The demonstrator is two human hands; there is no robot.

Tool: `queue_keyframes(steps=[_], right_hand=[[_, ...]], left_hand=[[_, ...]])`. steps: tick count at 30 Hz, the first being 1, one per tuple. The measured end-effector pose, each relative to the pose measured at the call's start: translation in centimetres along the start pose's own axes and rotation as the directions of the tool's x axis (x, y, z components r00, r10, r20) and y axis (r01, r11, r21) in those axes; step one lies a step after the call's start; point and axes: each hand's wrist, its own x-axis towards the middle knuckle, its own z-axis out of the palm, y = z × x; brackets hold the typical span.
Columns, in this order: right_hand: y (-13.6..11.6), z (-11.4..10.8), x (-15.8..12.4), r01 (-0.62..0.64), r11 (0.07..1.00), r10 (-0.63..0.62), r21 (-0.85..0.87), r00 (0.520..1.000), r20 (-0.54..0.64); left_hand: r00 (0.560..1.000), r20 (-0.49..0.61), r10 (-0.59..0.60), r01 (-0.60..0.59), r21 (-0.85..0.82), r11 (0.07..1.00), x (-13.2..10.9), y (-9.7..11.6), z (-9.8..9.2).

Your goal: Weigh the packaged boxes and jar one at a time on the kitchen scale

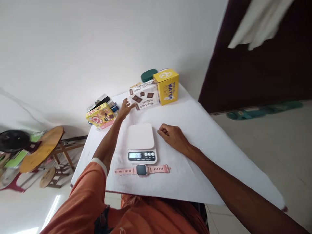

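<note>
My left hand reaches toward the back of the table, fingers apart. Its thumb is at the lower left corner of a white box with chocolate squares printed on it; whether they touch I cannot tell. My right hand rests on the cloth with curled fingers, and nothing shows in it. Just left of it stands a white kitchen scale with a bare platform and a lit display that seems to read 363. A pink-strapped smartwatch lies flat in front of the scale.
A yellow box stands right of the white box, with a dark green lid behind. A yellow snack box and other packs sit at back left. The white-covered table meets the wall. Wooden stools stand left.
</note>
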Motion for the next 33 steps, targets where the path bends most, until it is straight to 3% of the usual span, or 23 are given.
queue_keyframes(steps=[2, 4, 6, 7, 10, 12, 14, 16, 18, 24, 29, 33], right_hand=[[0.2, 0.0, 0.0, 0.017, 1.0, -0.017, 0.0, 1.0, -0.008], [0.4, 0.0, 0.0, 0.03, 0.999, -0.03, -0.015, 1.0, 0.003], [0.5, 0.0, 0.1, 0.034, 0.999, -0.034, -0.035, 0.999, 0.018], [0.5, 0.0, 0.1, 0.033, 0.999, -0.032, -0.044, 0.999, 0.021], [0.3, 0.1, 0.0, 0.019, 0.998, -0.019, -0.063, 1.0, 0.011], [0.1, 0.0, 0.0, 0.011, 0.998, -0.01, -0.066, 1.0, 0.008], [-0.1, -0.1, 0.0, 0.005, 0.998, -0.005, -0.057, 1.0, 0.01], [-0.2, -0.2, 0.0, 0.001, 0.999, -0.001, -0.042, 1.0, 0.011], [-0.3, -0.3, 0.0, -0.006, 0.999, 0.006, -0.032, 1.0, 0.007], [-0.4, -0.5, 0.2, -0.005, 1.0, 0.005, -0.027, 1.0, 0.026], [-0.4, -0.4, 0.2, 0.015, 1.0, -0.015, -0.019, 1.0, 0.014], [-0.4, -0.4, 0.2, 0.014, 1.0, -0.014, -0.013, 1.0, 0.013]], left_hand=[[0.997, -0.067, 0.049, -0.044, 0.068, 0.997, -1.8, 0.3, -0.9], [0.963, -0.154, 0.22, -0.186, 0.21, 0.96, -4.1, 0.9, -2.4], [0.867, -0.261, 0.424, -0.301, 0.405, 0.864, -6.5, 1.8, -4.6], [0.808, -0.326, 0.49, -0.298, 0.491, 0.819, -7.5, 2.2, -6.0], [0.666, -0.559, 0.494, -0.085, 0.601, 0.795, -9.2, 2.7, -10.2], [0.625, -0.694, 0.356, 0.087, 0.516, 0.852, -9.3, 2.3, -12.5], [0.65, -0.737, 0.186, 0.182, 0.388, 0.904, -9.0, 1.6, -14.1], [0.705, -0.702, 0.107, 0.175, 0.317, 0.932, -8.9, 0.8, -15.1], [0.741, -0.658, 0.135, 0.112, 0.32, 0.941, -9.1, 0.1, -16.0], [0.752, -0.616, 0.234, 0.029, 0.385, 0.922, -11.0, -1.2, -18.7], [0.847, -0.514, 0.134, -0.081, 0.124, 0.989, -11.8, -0.6, -18.9], [0.888, -0.433, 0.156, -0.17, 0.006, 0.985, -13.1, 1.1, -17.7]])
